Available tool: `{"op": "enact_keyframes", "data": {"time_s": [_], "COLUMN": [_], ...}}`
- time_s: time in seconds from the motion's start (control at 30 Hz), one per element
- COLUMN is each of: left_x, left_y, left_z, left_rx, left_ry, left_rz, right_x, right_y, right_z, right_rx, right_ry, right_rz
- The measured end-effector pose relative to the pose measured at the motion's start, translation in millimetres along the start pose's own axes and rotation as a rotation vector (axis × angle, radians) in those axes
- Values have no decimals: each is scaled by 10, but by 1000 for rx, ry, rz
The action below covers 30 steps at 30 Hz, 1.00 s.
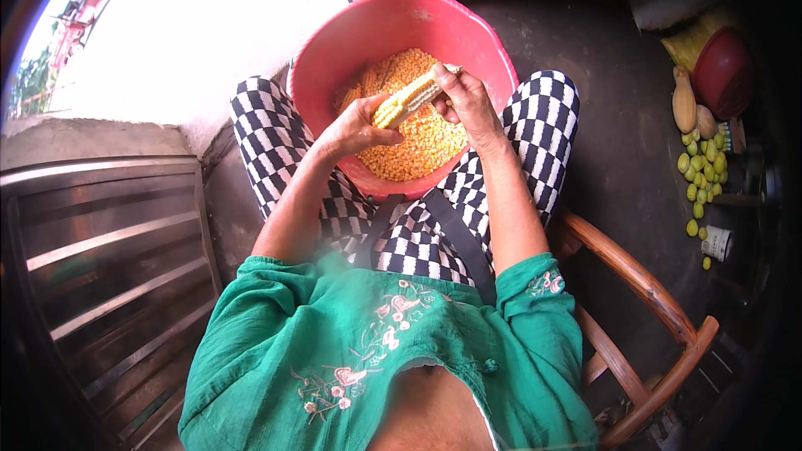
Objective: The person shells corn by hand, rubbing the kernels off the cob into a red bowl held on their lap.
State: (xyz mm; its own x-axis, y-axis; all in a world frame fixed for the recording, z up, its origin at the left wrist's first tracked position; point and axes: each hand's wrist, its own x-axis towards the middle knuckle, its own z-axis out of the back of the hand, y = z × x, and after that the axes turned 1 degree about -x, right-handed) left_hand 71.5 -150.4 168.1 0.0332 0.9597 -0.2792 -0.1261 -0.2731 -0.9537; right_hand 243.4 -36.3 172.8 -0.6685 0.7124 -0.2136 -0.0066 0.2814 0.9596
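My left hand [363, 124] grips the lower end of a corn cob [408, 99], thumb and fingers around it. Around the cob's upper end is my right hand [462, 97], its thumb laid on top. Part of the cob is stripped and pale, while rows of yellow kernels still cover the rest. Both hands are over a red plastic tub [338, 37] that stands between my knees. Loose corn kernels [413, 156] cover its bottom. At the left inside the tub lie what look like more cobs [373, 80], partly hidden.
A wooden chair [633, 269] stands at my right side. Farther right on the dark floor are squashes [684, 103], several green fruits [705, 166], a white container [716, 243] and a dark red basin [725, 73]. A metal door panel [113, 250] is at left, by a bright opening with a red vehicle [84, 3].
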Motion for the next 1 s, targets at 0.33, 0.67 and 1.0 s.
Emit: {"op": "enact_keyframes", "data": {"time_s": [0.33, 0.67, 1.0], "left_x": [20, 12, -66], "left_y": [214, 164, 31], "left_z": [-142, -235, -78], "left_rx": [625, 661, -385], "left_ry": [-334, -363, 94], "left_rz": [-194, -169, 236], "right_x": [96, 118, 45], "right_y": [-236, -301, -127], "right_z": [16, 70, 28], "right_rx": [18, 78, 160], "right_ry": [-75, -12, 141], "right_rz": [-59, -25, -22]}}
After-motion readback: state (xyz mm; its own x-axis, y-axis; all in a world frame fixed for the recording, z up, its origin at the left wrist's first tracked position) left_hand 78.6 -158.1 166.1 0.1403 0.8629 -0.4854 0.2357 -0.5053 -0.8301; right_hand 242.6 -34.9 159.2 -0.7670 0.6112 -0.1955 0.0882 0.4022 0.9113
